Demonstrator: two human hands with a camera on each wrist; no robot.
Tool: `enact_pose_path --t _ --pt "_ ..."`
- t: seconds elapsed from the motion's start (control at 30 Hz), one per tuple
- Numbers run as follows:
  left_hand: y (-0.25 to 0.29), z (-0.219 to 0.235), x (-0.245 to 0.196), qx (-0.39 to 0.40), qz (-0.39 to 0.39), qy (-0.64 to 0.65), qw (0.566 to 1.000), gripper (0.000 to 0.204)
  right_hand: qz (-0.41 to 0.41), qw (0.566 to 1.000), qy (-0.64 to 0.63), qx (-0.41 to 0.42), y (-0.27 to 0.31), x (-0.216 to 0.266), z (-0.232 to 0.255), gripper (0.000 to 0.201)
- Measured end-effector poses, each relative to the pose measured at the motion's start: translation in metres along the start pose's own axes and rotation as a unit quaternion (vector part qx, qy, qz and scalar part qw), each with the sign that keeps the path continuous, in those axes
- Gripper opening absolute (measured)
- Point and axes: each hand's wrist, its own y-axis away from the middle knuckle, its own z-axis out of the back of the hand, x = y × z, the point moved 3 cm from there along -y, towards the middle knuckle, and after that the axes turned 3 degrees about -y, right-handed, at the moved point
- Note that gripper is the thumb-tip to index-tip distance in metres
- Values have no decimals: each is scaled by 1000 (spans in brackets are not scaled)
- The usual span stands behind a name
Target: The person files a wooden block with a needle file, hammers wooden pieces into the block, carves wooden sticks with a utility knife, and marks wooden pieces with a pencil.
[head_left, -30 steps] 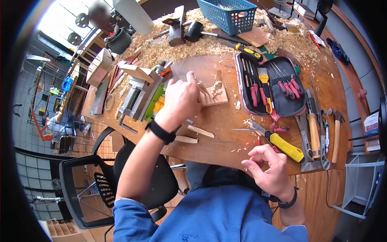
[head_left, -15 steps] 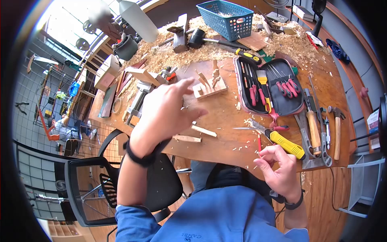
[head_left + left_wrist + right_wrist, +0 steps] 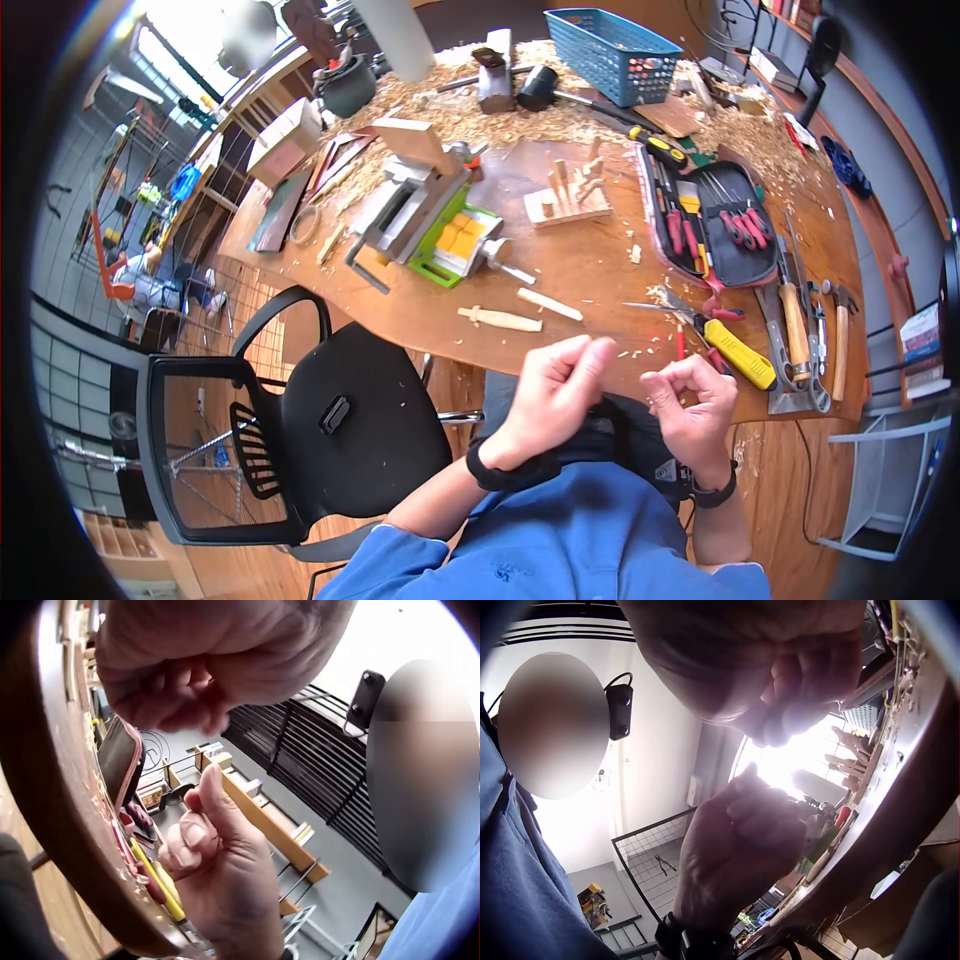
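In the head view, my left hand (image 3: 552, 398) is over the table's front edge, fingers curled and thumb raised. My right hand (image 3: 697, 412) is beside it, a small gap between them, its fingers folded toward the thumb. No object shows in either. The left wrist view has the left hand (image 3: 217, 664) above and the right hand (image 3: 232, 870) below; the right wrist view has the right hand (image 3: 769, 664) above and the left (image 3: 739, 851) below. A whittled wooden piece (image 3: 505, 320) and a thin wooden strip (image 3: 550, 304) lie beyond the left hand.
A vise (image 3: 410, 215) stands on the left of the table (image 3: 600, 270). A wooden block with carved pegs (image 3: 570, 208) sits mid-table. A yellow-handled tool (image 3: 738, 355), tool case (image 3: 725, 265) and hammer (image 3: 842, 340) lie right. Shavings (image 3: 500, 125) and a blue basket (image 3: 615, 60) are behind.
My left hand has come back from over the vise and wooden block to the front edge near the right hand, its fingers now curled. The right hand keeps nearly the same pose.
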Motion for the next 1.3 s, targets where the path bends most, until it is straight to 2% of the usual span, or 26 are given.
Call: enact_pose_path --t 0.07,0.1,0.13,0.17,0.2,0.23,0.27,0.3,0.33,0.37,0.43,0.47,0.5,0.53,0.57,0.6,0.67,0.8,0.97,1.13,1.23,1.3 --pt "3 -10 -16 -2 35 114 993 27 -6 1000 16 2 0 2 1 20" --pt "1 -5 -4 3 -58 119 991 33 -25 1000 -9 -13 0 6 -2 19" --pt "0 11 9 9 -171 -2 985 33 -46 998 -34 -29 -1 10 -6 21" --pt "-1 20 13 28 -185 60 981 29 -8 999 9 -35 -5 18 -8 20" --pt "-1 27 14 48 -200 119 971 25 116 989 74 -51 -9 19 -10 23" --pt "0 33 13 42 -212 102 971 22 130 989 58 -50 -10 15 -9 24" --pt "8 39 -8 52 -128 26 990 26 144 988 42 -47 -8 12 -7 26" --pt "8 45 -3 68 -103 68 990 25 99 995 10 -16 -6 10 -3 25" --pt "6 51 3 85 -78 112 987 25 90 996 -1 6 -6 13 -1 25" --pt "7 56 3 80 -85 111 987 25 107 994 16 18 -7 14 0 25" --pt "6 68 -1 1 -123 -120 985 18 133 990 31 31 -10 19 -4 24" --pt "3 71 -3 -4 -126 -121 985 18 67 998 14 8 -9 20 -6 19" --pt "1 76 -11 -77 -206 -204 954 11 -2 1000 -2 -15 -7 18 -7 16" --pt "-1 81 -19 -147 -281 -284 905 8 -1 1000 -3 -12 -4 12 -6 16" --pt "-1 88 -24 -156 -283 -370 871 11 11 1000 9 -17 -3 2 0 13" --pt "-4 98 -18 -157 -271 -391 865 22 21 999 24 -23 -2 -3 3 12" --pt "-6 115 -14 -172 -280 -433 839 30 1 999 12 -44 0 -2 6 12" --pt "-6 135 -16 -153 -226 -457 846 37 19 997 31 -63 0 -12 14 13" --pt "-10 130 -6 -105 -201 -448 865 42 43 991 51 -118 4 -23 19 13" --pt "-13 118 1 -78 -227 -475 847 41 52 986 49 -154 7 -28 21 11" --pt "-14 115 2 -67 -221 -492 839 39 68 988 52 -131 5 -27 18 10" --pt "-16 116 1 -92 -251 -475 838 37 53 990 40 -128 5 -29 20 10"
